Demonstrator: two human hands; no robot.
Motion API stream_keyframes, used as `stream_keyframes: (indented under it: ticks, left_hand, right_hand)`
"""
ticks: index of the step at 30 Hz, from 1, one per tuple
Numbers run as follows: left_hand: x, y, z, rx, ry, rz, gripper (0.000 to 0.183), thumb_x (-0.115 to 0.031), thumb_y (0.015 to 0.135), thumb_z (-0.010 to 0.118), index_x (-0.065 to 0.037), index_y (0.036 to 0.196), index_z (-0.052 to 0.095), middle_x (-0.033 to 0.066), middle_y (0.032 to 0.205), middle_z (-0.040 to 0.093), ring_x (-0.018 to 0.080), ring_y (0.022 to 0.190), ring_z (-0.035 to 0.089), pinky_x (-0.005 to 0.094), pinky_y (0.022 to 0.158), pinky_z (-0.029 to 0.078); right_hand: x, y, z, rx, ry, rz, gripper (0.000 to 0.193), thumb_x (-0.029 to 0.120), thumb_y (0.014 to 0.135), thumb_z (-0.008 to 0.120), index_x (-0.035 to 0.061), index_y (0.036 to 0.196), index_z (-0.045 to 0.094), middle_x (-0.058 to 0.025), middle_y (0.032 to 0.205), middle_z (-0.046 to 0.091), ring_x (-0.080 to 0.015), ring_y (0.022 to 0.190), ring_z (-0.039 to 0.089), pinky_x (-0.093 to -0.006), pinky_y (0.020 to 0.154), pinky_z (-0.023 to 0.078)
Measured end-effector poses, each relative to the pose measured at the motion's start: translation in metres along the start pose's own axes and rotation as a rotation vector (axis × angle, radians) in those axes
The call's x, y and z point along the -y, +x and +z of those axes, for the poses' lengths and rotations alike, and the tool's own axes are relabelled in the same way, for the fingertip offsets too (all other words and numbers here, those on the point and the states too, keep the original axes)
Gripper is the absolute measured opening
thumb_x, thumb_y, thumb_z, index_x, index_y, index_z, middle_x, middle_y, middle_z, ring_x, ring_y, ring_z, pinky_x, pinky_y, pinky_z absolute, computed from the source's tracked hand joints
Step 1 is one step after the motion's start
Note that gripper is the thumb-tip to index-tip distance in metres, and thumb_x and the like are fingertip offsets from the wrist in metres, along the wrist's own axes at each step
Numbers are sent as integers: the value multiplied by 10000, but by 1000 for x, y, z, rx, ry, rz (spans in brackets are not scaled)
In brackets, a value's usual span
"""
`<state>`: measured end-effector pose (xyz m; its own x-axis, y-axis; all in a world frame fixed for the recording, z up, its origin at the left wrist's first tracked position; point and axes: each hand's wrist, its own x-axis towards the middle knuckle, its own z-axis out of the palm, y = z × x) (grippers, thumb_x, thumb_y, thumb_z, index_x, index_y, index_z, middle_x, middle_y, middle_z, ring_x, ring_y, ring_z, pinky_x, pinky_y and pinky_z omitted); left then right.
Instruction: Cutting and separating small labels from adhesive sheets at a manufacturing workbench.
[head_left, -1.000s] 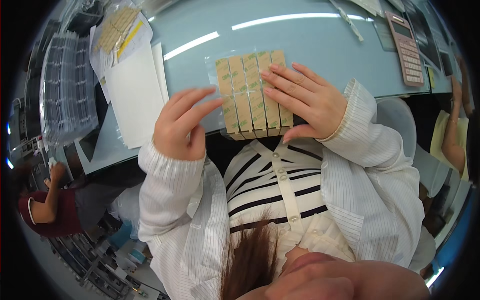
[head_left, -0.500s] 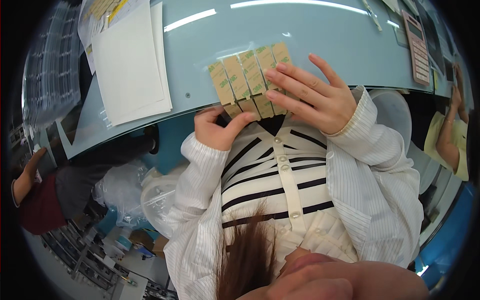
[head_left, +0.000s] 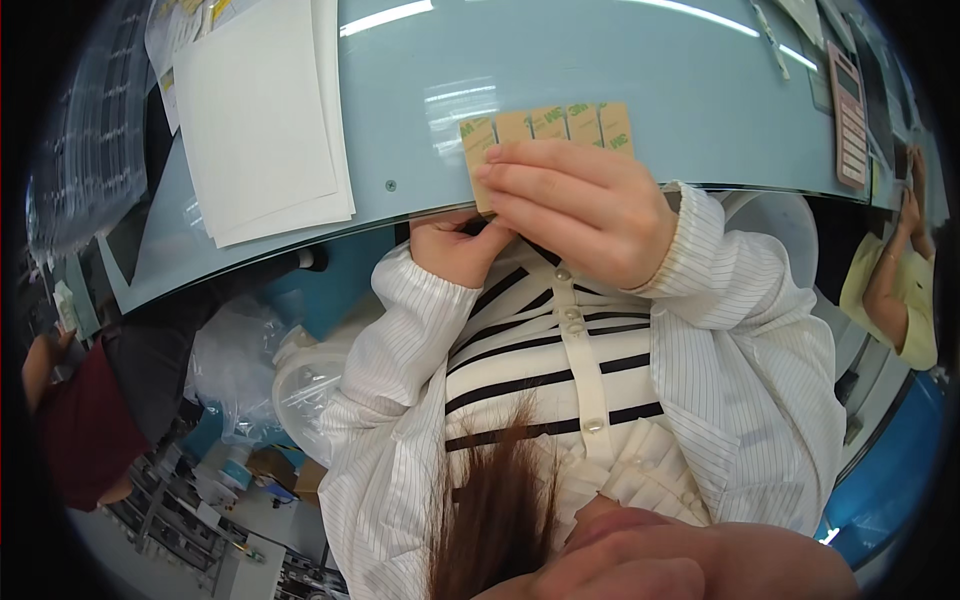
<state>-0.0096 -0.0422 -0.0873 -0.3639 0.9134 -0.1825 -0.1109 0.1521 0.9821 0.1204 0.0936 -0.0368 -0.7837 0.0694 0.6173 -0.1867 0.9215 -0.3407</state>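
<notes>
Presenting the row of tan strips with green print [head_left: 548,124] at the near edge of the blue-grey table [head_left: 400,120], directly before the striped top [head_left: 510,385]. Running the strips' long axes away from the body, canting the far ends slightly leftward, and spreading the row from left to right. Laying the fingers of the right hand [head_left: 590,210] across the near part of the row, pointing leftward over the long axes and leaving the far ends exposed. Holding the left hand [head_left: 455,252] lower, just beside the near left corner, at the table edge. Covering the row directly with the right hand, thus placing the right hand nearer. Hiding the right thumb and the left fingertips from view; not telling open from closed for either grip. Leaving bare table beyond the far ends, leftward as far as the white sheets [head_left: 260,120], and rightward toward the pink calculator [head_left: 850,120]. Limiting room on the near side by table edge and body.
</notes>
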Motion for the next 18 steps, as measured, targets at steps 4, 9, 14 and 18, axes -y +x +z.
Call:
stream_keyframes:
  ticks: [4, 9, 14, 18]
  left_hand:
    - [-2, -1, 1, -17, 13, 5, 253, -72, 811, 759, -35, 1057, 715, 48, 1027, 711, 127, 971, 644, 293, 858, 523]
    - [-2, -2, 0, 49, 36, 9, 277, -85, 828, 745, -55, 1101, 713, 55, 1073, 710, 156, 1020, 652, 309, 895, 520]
    - [-7, -3, 2, 59, 89, -32, 274, -64, 810, 758, -52, 1081, 722, 53, 1054, 717, 162, 1002, 660, 305, 888, 523]
    - [-15, 1, 4, 86, 32, -47, 255, -62, 809, 769, -46, 1062, 735, 60, 1041, 728, 162, 989, 670, 308, 888, 527]
  right_hand:
    - [4, 6, -7, 43, 5, -19, 349, 15, 588, 634, -117, 911, 649, -229, 1020, 665, -364, 981, 671, -401, 797, 597]
    - [10, 10, -12, 116, -24, 61, 314, 24, 596, 652, -79, 893, 659, -199, 1025, 680, -326, 952, 679, -377, 757, 592]
    - [11, 15, -12, 60, 147, 268, 167, -13, 701, 677, -37, 865, 658, -171, 992, 682, -269, 894, 677, -333, 716, 573]
    - [4, 22, -23, -58, 517, 687, 65, -15, 913, 584, -22, 965, 622, -145, 1075, 664, -203, 935, 650, -318, 790, 546]
